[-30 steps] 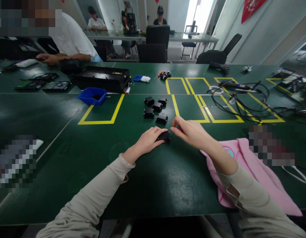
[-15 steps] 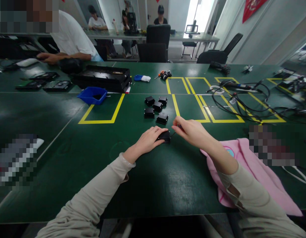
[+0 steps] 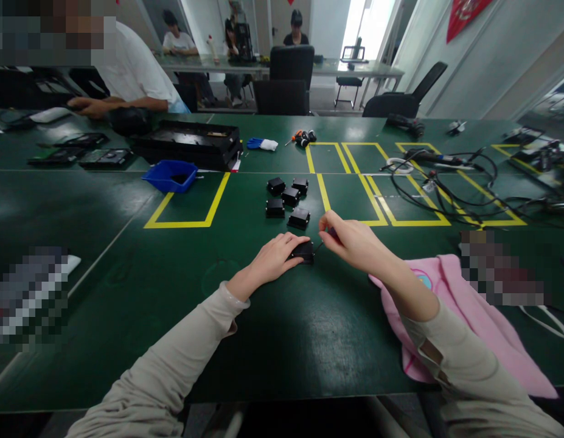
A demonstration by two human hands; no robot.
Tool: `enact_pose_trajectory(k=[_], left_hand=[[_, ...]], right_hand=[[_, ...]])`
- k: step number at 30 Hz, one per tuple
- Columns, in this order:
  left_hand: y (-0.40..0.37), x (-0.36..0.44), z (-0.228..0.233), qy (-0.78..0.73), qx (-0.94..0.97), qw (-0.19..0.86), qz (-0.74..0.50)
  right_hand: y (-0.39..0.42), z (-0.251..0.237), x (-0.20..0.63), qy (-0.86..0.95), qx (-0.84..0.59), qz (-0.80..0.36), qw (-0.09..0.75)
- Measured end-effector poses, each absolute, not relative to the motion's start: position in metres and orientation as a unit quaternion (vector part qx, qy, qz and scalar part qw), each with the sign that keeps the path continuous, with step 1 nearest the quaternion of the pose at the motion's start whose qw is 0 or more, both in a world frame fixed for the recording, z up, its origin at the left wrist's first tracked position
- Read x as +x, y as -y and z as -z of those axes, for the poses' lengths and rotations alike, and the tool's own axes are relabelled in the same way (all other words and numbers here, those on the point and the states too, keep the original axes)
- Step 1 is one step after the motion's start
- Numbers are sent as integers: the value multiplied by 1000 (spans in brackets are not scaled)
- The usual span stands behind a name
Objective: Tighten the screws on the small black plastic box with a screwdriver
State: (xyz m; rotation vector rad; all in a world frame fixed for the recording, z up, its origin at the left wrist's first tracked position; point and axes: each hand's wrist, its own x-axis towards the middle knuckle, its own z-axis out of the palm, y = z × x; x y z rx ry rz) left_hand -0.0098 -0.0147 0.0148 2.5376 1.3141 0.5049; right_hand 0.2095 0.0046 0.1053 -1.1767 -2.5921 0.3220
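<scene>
My left hand (image 3: 275, 258) rests on a small black box (image 3: 303, 251) lying on the green table (image 3: 172, 280), fingers wrapped over its near side. My right hand (image 3: 355, 240) is just to the right of the box, fingers pinched on a small thin tool (image 3: 328, 234) whose tip points at the box's right side. Several more black boxes (image 3: 288, 201) sit in a cluster just beyond my hands.
A pink cloth (image 3: 468, 316) lies under my right forearm. A blue bin (image 3: 170, 175) and a black tray (image 3: 190, 143) stand at back left, tangled black cables (image 3: 437, 176) at back right. Yellow tape rectangles mark the table. A person in white (image 3: 126, 73) works at far left.
My right hand has lifted slightly and edged back with the pinched tool. My left hand and the box under it have stayed in place.
</scene>
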Motion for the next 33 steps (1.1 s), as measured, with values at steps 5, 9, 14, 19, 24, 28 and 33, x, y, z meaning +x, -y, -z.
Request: enact_pose_trajectory(k=[5, 9, 14, 19, 24, 28, 33], left_hand=[[15, -10, -15, -453, 866, 119, -176], [15, -9, -15, -450, 869, 118, -171], [15, -10, -14, -452, 868, 113, -173], [15, -10, -13, -449, 868, 116, -175], [14, -9, -13, -453, 865, 119, -181], [15, -10, -14, -451, 866, 119, -179], [14, -10, -13, -452, 867, 112, -177]], right_hand=[[-5, -105, 210, 895, -414, -105, 127], [-5, -106, 210, 897, -406, -119, 130], [-5, -106, 210, 897, -410, -106, 126], [-4, -106, 210, 900, -399, -118, 126], [-5, -106, 210, 900, -405, -103, 122], [-5, -106, 210, 901, -400, -112, 126], [-4, -107, 210, 900, -399, -117, 133]])
